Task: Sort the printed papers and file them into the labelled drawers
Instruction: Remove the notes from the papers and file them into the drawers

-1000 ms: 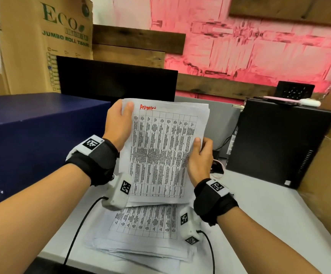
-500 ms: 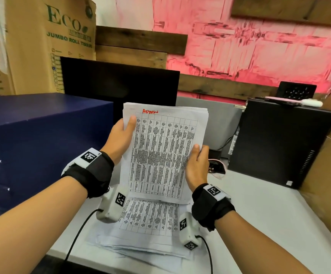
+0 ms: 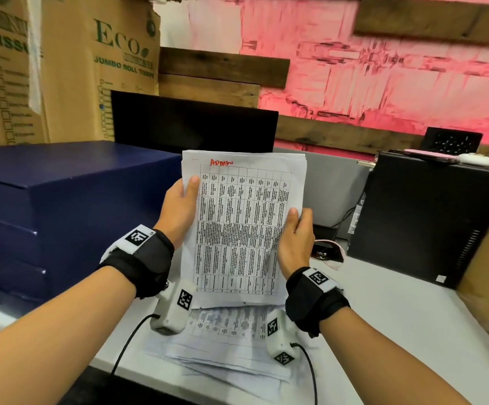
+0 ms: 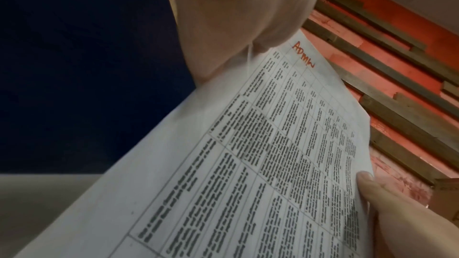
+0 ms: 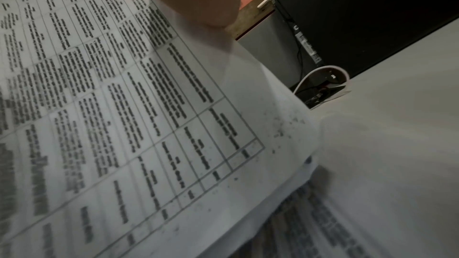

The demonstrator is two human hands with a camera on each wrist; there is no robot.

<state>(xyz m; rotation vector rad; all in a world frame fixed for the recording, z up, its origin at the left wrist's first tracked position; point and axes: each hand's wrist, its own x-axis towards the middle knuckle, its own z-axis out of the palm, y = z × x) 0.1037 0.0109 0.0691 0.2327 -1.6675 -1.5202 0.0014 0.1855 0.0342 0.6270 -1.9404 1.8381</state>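
Observation:
I hold a bundle of printed papers [image 3: 243,226] upright above the table, its top sheet a printed table with "ADMIN" written in red at the top. My left hand [image 3: 178,206] grips the bundle's left edge, thumb on the front. My right hand [image 3: 295,238] grips the right edge lower down. The same bundle [image 4: 248,164] fills the left wrist view, and in the right wrist view the sheet [image 5: 124,125] slopes under my thumb. A loose pile of more printed papers [image 3: 222,346] lies on the white table below. A dark blue drawer unit [image 3: 47,214] stands to the left.
A black monitor [image 3: 193,124] stands behind the papers and a black computer tower [image 3: 430,217] at the right. Cardboard boxes [image 3: 61,68] rise behind the drawers. A small pink-rimmed object [image 3: 328,252] lies by the tower. White table [image 3: 398,317] at the right.
The bundle has dropped a little toward the table. My left hand has slid down its left edge, away from the top corner. The right hand keeps its grip.

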